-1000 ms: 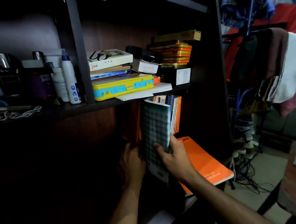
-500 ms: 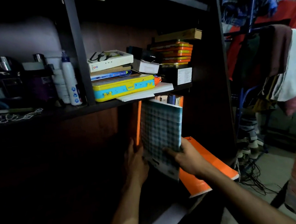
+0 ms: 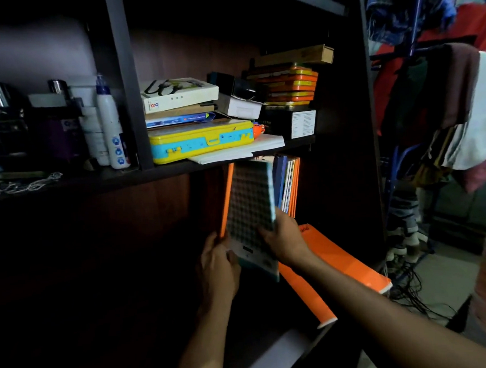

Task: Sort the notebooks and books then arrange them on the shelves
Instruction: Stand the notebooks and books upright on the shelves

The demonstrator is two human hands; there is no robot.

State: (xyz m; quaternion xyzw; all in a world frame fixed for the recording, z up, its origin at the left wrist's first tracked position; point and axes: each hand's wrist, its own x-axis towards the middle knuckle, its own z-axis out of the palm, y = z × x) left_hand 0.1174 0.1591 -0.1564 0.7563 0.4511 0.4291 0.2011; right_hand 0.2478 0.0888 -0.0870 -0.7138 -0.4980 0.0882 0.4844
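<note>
A dark shelf unit point(image 3: 123, 77) carries everything. On its upper shelf point(image 3: 162, 171) rest a yellow-and-blue case point(image 3: 200, 142), white papers point(image 3: 243, 150), a black box point(image 3: 297, 123) and, left of the divider, a white bottle point(image 3: 110, 126). On the lower shelf, upright notebooks point(image 3: 288, 187) stand in a row and an orange notebook point(image 3: 339, 263) lies flat, overhanging the edge.

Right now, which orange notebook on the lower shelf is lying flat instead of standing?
The big orange notebook under the right hand, its corner overhanging the shelf front. The other orange ones stand upright: one left of the checked notebook, one ending the row.
</note>
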